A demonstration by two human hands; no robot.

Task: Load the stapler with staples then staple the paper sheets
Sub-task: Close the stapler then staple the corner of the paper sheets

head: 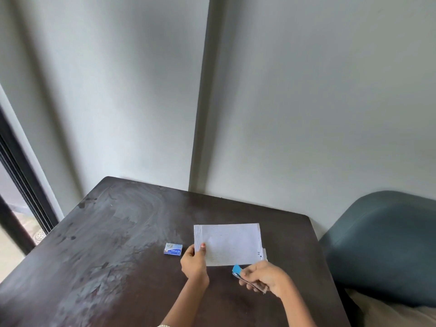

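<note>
While the paper sheets (228, 243) lie near the middle of the dark wooden table (106, 244), both hands work at their near edge. The left hand (194, 261) pinches the sheets at their near left corner, its thumb on top of the paper and the other fingers tucked beneath, so that the corner is clamped between them. A second sheet peeks out from under the top one at the right side of the stack, slightly out of line with it.

Just off the near right corner of the sheets, the right hand (264, 276) is wrapped around a stapler (245, 278), fingers closed around its body. The stapler's blue plastic top and silvery metal base point toward the paper's near edge; its blue tip sits just beside that edge, and whether it touches the paper cannot be told. Whether the stapler's mouth stands open around the sheets also cannot be told, as the hand covers most of it.

To the left of the sheets, just beyond the left hand, a small blue staple box (173, 249) rests flat on the table, apart from the paper. To the right of the table, well apart from the sheets, stands a dark teal upholstered chair (382, 244). Behind the table rises a pale grey wall (306, 102).
</note>
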